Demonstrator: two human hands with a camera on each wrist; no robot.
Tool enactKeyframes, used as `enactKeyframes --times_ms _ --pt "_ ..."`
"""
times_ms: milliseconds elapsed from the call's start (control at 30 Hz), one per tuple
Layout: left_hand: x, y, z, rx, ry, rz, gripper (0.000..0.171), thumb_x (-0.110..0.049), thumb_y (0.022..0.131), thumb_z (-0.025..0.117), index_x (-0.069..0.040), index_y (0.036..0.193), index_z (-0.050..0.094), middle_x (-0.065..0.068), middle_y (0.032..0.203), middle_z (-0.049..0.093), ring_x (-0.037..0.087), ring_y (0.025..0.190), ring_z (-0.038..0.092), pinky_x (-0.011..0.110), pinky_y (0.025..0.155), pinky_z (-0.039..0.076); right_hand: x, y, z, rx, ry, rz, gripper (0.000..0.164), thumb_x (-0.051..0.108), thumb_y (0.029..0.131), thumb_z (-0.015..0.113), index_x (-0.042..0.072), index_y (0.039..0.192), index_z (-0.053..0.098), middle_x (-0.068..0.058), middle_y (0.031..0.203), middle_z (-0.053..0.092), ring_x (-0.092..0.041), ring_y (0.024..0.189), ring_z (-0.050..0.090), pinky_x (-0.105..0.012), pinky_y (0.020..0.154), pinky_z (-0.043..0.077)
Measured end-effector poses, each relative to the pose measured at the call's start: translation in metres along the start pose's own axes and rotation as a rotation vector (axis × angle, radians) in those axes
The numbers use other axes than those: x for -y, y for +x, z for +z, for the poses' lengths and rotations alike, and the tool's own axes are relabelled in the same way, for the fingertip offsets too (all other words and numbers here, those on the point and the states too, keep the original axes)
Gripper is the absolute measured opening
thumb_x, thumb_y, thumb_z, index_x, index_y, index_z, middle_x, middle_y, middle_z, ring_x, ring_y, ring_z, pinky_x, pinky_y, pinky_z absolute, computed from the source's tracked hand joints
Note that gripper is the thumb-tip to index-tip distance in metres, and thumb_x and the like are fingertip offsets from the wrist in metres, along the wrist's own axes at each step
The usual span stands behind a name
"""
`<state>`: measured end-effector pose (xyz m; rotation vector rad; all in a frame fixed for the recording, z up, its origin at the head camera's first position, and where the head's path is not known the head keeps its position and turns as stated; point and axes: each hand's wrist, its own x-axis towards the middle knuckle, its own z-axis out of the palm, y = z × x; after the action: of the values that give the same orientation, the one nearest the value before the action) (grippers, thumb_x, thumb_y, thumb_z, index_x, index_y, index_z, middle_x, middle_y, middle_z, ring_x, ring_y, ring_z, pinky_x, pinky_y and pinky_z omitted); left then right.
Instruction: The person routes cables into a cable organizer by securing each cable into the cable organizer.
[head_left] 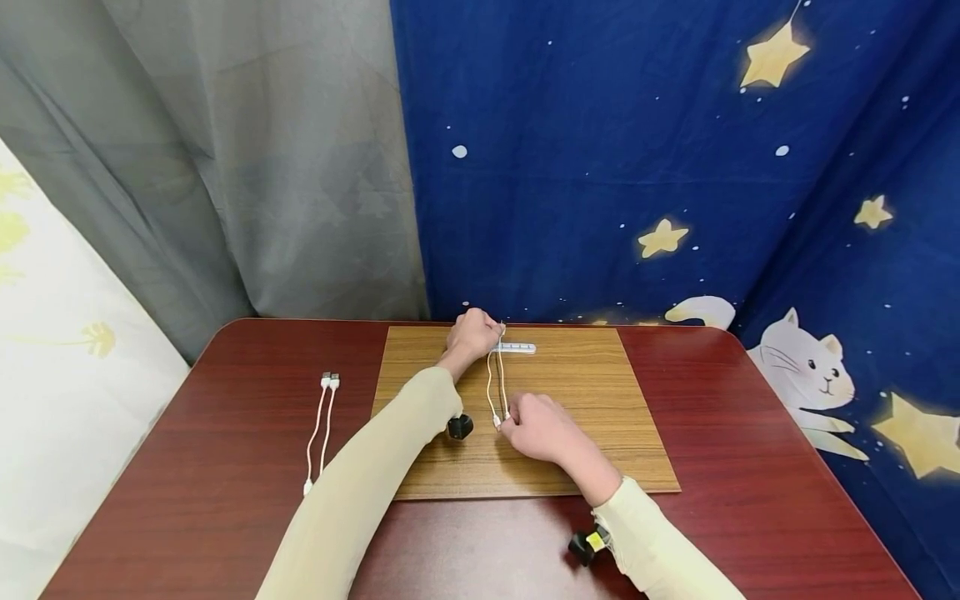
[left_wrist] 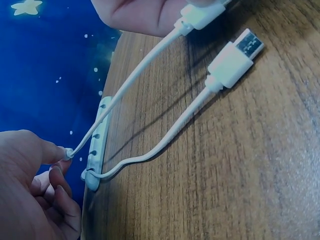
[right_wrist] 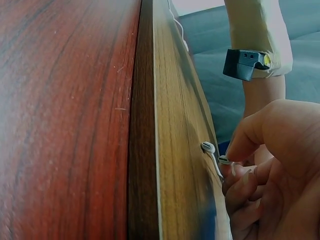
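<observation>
Near the far edge of the wood-grain board [head_left: 592, 450] lies a pale cable clip strip [head_left: 522, 348] with several slots. One white charging cable [left_wrist: 175, 131] is seated in the end slot of the strip, its metal-tipped plug [left_wrist: 235, 61] lying loose over the board. A second white cable [left_wrist: 137, 75] stretches across the strip between both hands. My left hand [head_left: 472, 335] pinches its far end, just beyond the strip. With thumb and fingers, my right hand [head_left: 542, 427] holds the plug [right_wrist: 224, 160] at its near end.
Two more white USB cables [head_left: 327, 417] lie side by side on the red-brown table [head_left: 247, 400], left of the board; my left sleeve crosses near their lower ends. A grey curtain [head_left: 300, 167] and a blue starry curtain [head_left: 562, 167] hang behind the table.
</observation>
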<state>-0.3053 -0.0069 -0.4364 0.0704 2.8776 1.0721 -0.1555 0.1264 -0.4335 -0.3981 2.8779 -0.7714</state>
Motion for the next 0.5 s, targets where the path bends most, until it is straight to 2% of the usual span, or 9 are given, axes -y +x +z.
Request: enactKeyframes --times_ms 267,500 --pt "0.0012 0.002 0.0037 -0.012 0.002 -0.004 0.027 -0.033 0.098 0.068 -0.017 0.076 0.072 -0.002 0.082 0.066 0.02 0.078 0.061 0.038 0.07 0.047 -0.0005 0.0008 -0.0026 0.005 -0.014 0.005 0.021 0.019 0.091 0.065 0.015 0.074 0.054 0.003 0.062 0.049 -0.014 0.053 0.046 -0.034 0.05 0.038" --pt "0.0014 0.0029 0.0058 -0.014 0.022 -0.009 0.028 -0.034 0.098 0.068 -0.019 0.074 0.071 -0.003 0.083 0.065 0.02 0.078 0.06 0.039 0.07 0.047 -0.0004 0.0012 -0.0061 0.018 -0.035 0.026 0.025 0.021 0.091 0.065 0.016 0.07 0.051 0.003 0.058 0.043 -0.014 0.052 0.043 -0.034 0.05 0.035"
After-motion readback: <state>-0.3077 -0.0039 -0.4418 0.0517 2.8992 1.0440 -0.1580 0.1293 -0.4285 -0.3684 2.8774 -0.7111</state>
